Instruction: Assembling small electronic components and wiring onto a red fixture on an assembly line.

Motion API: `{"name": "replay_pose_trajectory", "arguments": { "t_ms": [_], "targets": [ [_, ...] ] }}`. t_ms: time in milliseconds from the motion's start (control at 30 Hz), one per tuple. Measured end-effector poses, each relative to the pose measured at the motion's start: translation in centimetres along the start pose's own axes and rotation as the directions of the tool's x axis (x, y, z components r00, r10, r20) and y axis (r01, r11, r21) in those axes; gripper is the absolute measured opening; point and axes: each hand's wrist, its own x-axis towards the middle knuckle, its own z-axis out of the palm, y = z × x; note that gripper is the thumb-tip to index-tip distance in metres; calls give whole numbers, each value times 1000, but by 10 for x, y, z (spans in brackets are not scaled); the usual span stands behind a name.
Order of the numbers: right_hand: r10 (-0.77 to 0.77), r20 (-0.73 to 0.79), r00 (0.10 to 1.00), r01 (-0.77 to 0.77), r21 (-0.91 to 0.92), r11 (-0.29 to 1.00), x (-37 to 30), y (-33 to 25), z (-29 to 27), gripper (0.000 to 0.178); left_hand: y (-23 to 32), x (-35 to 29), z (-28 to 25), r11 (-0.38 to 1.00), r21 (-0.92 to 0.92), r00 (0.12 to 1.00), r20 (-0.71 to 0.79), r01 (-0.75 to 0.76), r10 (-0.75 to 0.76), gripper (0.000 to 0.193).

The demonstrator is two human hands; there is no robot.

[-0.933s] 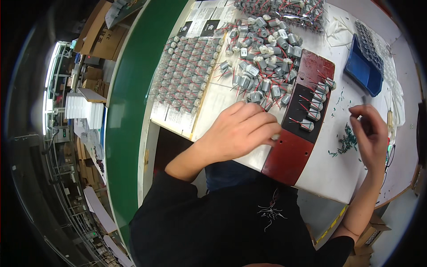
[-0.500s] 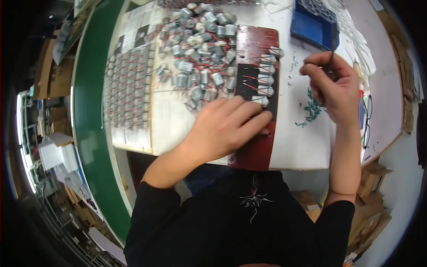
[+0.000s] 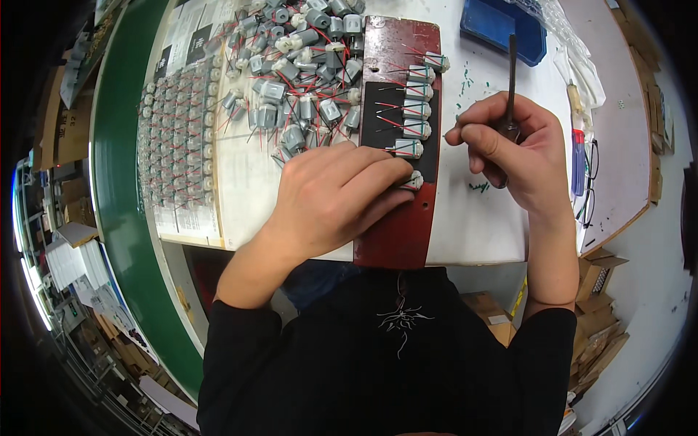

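Note:
My left hand (image 3: 331, 192) is closed on a small motor (image 3: 414, 180) on a dark red board (image 3: 396, 243); its fingers hide most of the motor, leaving the white end showing. Farther up the board, several grey motors (image 3: 416, 129) lie in a row, white ends to the right and red and dark leads to the left. To the right of the board, my right hand (image 3: 520, 149) grips a dark screwdriver-like tool (image 3: 512, 80), its shaft pointing up. The thumb and forefinger of that hand are together; whether they pinch something tiny I cannot make out.
Loose motors with red wires are heaped (image 3: 305, 65) left of the board. Tight rows of motors (image 3: 178, 138) fill the far left. Tiny green pieces (image 3: 480, 187) lie near my right hand. A blue bin (image 3: 502, 33) stands behind; glasses (image 3: 590, 182) rest at the right.
My right hand has come left and slightly down, closer to the board. Under my left fingers a motor's white end now shows. The whole view has shifted a little.

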Motion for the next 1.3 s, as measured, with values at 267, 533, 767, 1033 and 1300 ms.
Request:
{"name": "replay_pose_trajectory", "arguments": {
  "t_ms": [267, 533, 767, 1033, 1300],
  "targets": [
    [132, 62, 989, -121, -161, 979, -6, -3, 11, 16, -6, -8, 9, 991, 95, 994, -51, -90, 95, 20],
    [35, 177, 984, 15, -271, 963, -7, 9, 15, 15, -4, -11, 13, 998, 26, 992, -115, -50, 52, 17],
    [-77, 240, 968, 178, -434, 883, -6, 14, 18, 10, -1, -7, 9, 997, -66, 991, -120, 45, -53, 19],
    [-34, 188, 982, 104, -376, 921, -10, 11, 25, 9, -2, -8, 13, 990, -110, 980, -167, 89, -106, 19],
    [-193, 146, 970, 231, -311, 922, -19, 4, 37, 5, 5, -4, 7, 998, -57, 968, -247, 33, -46, 19]
  ]
}}
